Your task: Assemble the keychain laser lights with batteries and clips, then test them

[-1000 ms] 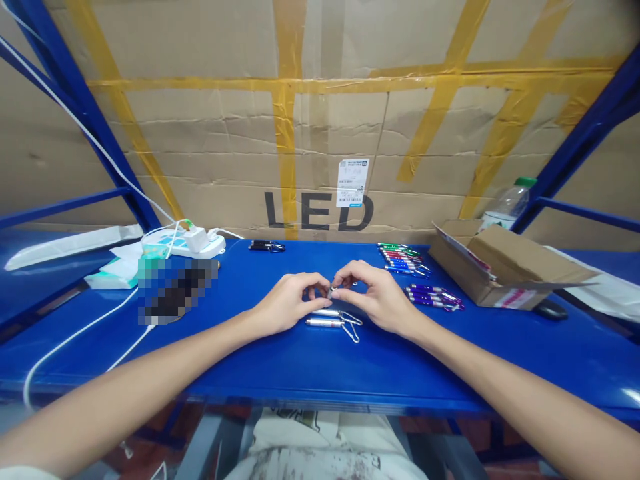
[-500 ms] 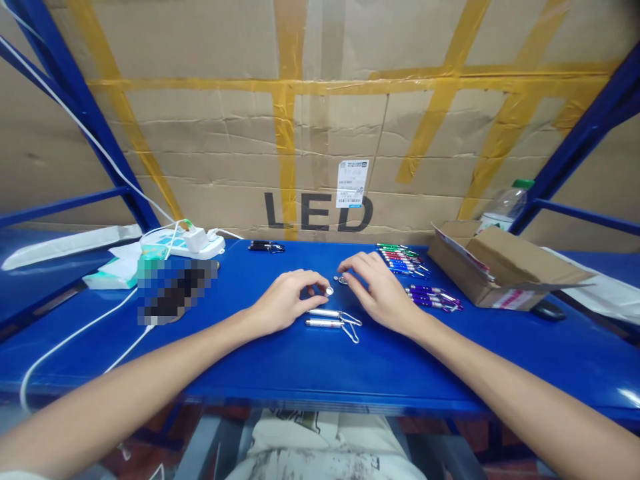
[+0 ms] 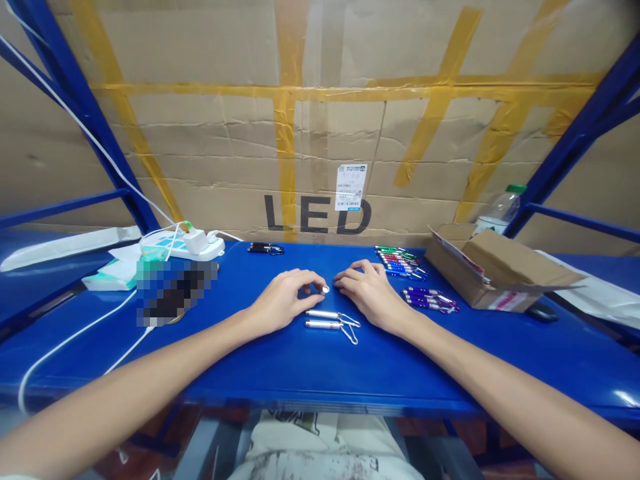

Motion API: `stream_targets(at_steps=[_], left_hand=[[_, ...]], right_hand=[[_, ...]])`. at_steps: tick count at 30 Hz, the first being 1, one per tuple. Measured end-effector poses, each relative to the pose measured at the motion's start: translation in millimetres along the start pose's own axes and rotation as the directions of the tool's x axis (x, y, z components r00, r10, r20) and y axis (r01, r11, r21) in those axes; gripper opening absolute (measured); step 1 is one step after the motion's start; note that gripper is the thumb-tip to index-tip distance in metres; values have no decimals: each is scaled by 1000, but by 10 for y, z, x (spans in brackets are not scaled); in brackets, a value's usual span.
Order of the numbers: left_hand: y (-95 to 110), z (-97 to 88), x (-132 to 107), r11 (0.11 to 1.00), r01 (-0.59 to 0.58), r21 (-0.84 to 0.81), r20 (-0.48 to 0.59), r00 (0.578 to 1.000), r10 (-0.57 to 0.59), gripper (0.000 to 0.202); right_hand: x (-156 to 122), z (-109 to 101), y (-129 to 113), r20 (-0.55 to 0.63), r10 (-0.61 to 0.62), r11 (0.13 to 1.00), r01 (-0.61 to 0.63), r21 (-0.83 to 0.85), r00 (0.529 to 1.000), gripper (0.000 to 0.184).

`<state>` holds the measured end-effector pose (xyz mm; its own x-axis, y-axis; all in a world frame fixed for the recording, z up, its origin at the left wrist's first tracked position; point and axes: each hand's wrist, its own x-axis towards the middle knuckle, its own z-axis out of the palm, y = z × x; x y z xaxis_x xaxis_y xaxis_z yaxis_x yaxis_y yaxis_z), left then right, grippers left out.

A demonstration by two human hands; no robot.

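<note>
My left hand [image 3: 287, 299] is closed, thumb and fingers pinching a small silver tube [image 3: 326, 289]. Only its round, open-looking end shows, and the fingers hide the rest. My right hand [image 3: 365, 293] rests just to the right, its fingers curled down at the tabletop. Whatever lies under those fingertips is hidden. Below and between the hands, two silver mini flashlights [image 3: 323, 325] with carabiner clips lie side by side. Purple mini flashlights [image 3: 425, 300] lie to the right of my right hand. Behind them is a row of green, red and blue ones [image 3: 400, 261].
Black mini flashlights [image 3: 266, 249] lie at the back of the blue table [image 3: 250, 373]. An open cardboard box [image 3: 500, 267] stands right, with a plastic bottle [image 3: 503, 208] behind it. On the left are a power strip [image 3: 207, 248], cables and a blurred-out phone-like object [image 3: 175, 300].
My right hand has moved slightly left and its fingers have come down over the small round piece and metal clip seen before. My left hand keeps its pinch on the silver tube.
</note>
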<state>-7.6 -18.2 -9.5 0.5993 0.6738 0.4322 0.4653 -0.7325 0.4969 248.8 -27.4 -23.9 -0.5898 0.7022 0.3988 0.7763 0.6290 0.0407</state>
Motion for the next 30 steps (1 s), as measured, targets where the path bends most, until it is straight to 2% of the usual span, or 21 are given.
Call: stream_targets(at_steps=[8,13,16,24,30], left_hand=[[32,-10,-7,1000,-26,-16,27,999,26,11],[33,-2,5,997,41,-58,42,998,-39,14],[39,13,14,991,73,-112,53,996,-68,15],[59,30,12,972,127,-200,75,991,-114,19],[12,42,14,958,162,-235,67,986,-151,21]], right_hand=[[1,-54,-27,-31,19,998,-17,59,999,15],[16,-146,-111,-215,30,942,44,332,976,15],[19,-201,-192,-278,19,906,100,410,961,14],[-12,-184,-179,-298,-57,889,184,419,953,15],[-31,-227,-172,-273,-23,905,136,404,962,27]])
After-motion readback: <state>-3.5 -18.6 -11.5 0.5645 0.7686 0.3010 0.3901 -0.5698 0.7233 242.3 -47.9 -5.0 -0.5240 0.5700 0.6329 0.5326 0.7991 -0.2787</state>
